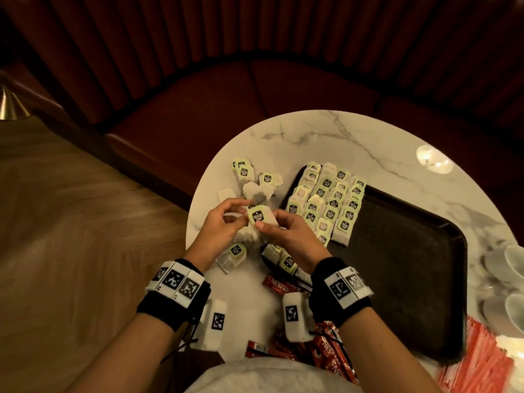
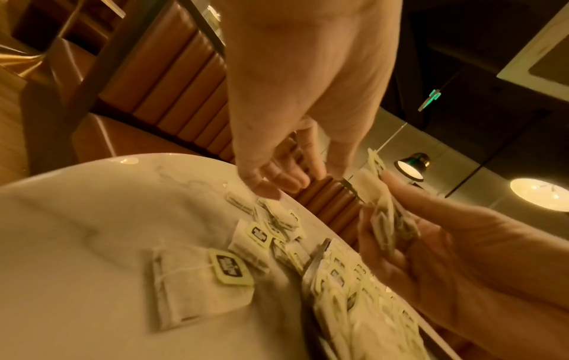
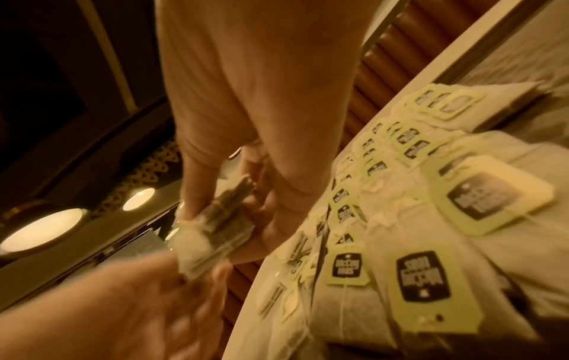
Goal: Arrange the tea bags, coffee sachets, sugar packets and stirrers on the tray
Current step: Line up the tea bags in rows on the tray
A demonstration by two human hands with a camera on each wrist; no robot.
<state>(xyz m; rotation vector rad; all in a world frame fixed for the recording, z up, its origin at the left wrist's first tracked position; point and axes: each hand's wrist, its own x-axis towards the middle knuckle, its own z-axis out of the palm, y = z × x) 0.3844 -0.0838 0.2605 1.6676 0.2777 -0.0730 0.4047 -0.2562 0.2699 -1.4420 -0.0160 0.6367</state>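
Tea bags (image 1: 262, 219) pinched by left hand (image 1: 219, 222) and right hand (image 1: 286, 232) beside the tray's (image 1: 411, 251) left edge.

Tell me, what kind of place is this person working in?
Probably a cafe, restaurant or hotel lounge. A round marble table stands before a curved, padded red banquette, and a dark serving tray holds rows of tea bags.
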